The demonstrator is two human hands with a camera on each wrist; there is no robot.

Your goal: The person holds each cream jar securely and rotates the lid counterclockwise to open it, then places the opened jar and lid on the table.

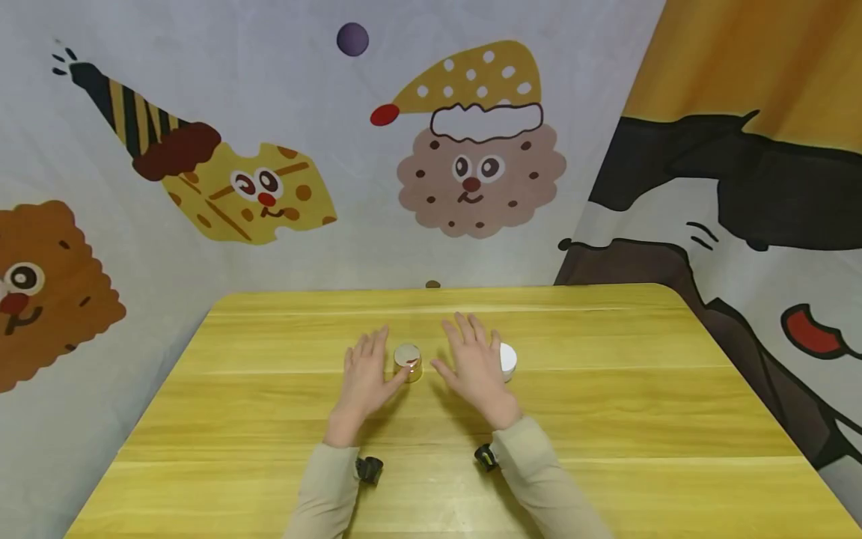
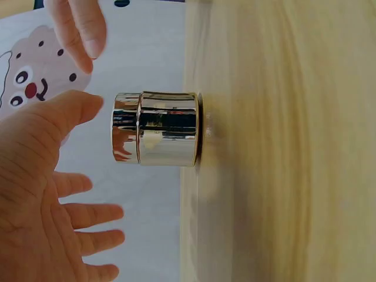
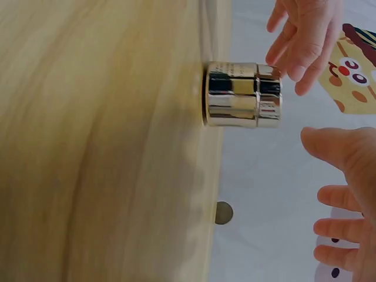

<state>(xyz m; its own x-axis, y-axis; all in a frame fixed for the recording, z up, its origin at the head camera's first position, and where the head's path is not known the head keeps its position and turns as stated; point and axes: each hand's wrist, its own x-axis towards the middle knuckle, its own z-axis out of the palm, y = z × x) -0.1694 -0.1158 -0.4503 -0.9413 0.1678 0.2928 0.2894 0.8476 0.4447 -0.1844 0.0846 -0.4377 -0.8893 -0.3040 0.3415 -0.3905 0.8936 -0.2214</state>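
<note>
A small shiny gold jar (image 1: 407,358) with its lid on stands upright on the wooden table, between the two hands. My left hand (image 1: 364,378) is spread just left of it, thumb toward the jar. In the left wrist view, a gap shows between the thumb and the gold jar (image 2: 167,129). To the jar's right hovers my right hand (image 1: 478,374), fingers spread and holding nothing; the right wrist view shows it apart from the gold jar (image 3: 235,95). A round white object (image 1: 509,359) lies beside the right hand, which partly covers it.
The wood-grain table (image 1: 236,419) ends at a far edge near a light cloth backdrop (image 1: 364,247) printed with cartoon biscuits and cheese. A small dark camera sits at each wrist.
</note>
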